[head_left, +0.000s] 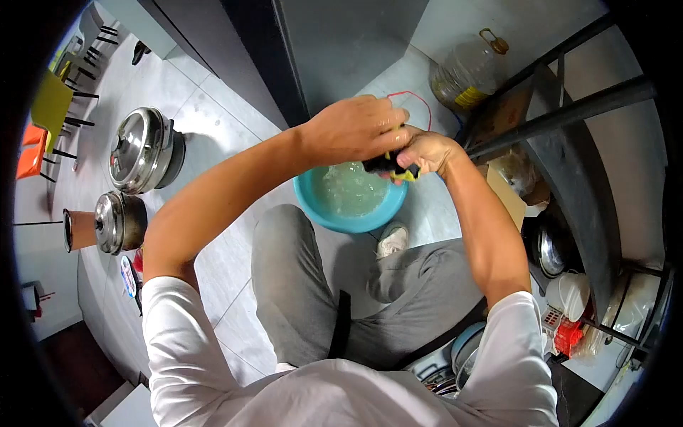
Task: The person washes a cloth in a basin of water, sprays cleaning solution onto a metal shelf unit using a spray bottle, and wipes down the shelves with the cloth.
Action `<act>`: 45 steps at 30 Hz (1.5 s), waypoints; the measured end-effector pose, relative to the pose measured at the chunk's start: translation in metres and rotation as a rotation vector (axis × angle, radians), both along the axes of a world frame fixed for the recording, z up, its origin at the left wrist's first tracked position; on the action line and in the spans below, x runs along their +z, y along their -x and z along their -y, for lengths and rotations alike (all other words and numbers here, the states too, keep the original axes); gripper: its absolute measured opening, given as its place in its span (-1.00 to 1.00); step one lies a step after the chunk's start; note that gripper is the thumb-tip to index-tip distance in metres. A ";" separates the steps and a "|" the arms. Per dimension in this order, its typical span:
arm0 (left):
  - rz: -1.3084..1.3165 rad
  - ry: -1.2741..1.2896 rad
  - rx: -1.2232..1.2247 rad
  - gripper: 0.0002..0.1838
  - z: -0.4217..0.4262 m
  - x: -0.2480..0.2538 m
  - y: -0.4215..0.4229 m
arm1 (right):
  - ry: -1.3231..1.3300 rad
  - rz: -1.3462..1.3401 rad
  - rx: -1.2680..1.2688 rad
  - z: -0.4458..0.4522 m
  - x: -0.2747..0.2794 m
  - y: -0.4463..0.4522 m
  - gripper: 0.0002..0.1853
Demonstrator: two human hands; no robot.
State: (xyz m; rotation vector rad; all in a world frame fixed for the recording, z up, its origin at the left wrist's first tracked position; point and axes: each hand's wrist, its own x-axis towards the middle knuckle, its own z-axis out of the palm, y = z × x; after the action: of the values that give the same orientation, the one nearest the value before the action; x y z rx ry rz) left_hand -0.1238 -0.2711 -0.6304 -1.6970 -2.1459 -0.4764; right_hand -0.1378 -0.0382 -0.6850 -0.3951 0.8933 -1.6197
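Note:
My left hand (359,128) is closed, its fingers curled against my right hand over a dark, wet item. My right hand (430,151) grips this black and yellow item (407,172), which looks soft and crumpled; its exact kind is hard to make out. Both hands meet above the far side of a turquoise basin (348,223). Cloudy, sudsy water (350,188) fills much of the basin, which stands on the floor between my feet. The fingers partly hide the held item.
Lidded metal pots (142,151) stand on the tiled floor at left, near a brown bucket (78,229). A large plastic bottle (469,75) is at the back right. A black metal rack (569,117) runs along the right side. A grey door panel (341,50) rises ahead.

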 end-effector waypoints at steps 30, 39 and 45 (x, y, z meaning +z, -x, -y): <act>-0.152 0.333 0.425 -0.83 0.004 -0.045 0.016 | -0.716 -0.420 -0.435 0.071 0.014 -0.019 -0.67; 0.361 0.532 0.546 -0.85 -0.003 -0.058 0.027 | -1.158 -0.962 -0.512 0.090 -0.034 -0.015 -0.61; 0.703 0.581 0.645 -0.76 -0.007 -0.082 0.039 | -1.332 -1.188 -0.443 0.086 -0.044 -0.012 -0.68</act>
State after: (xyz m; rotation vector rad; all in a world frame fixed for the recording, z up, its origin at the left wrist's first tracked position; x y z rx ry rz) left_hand -0.1625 -0.2641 -0.7122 -0.9896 -3.4202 -0.2876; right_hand -0.1262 -0.1243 -0.7287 -0.1427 2.8164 -0.6575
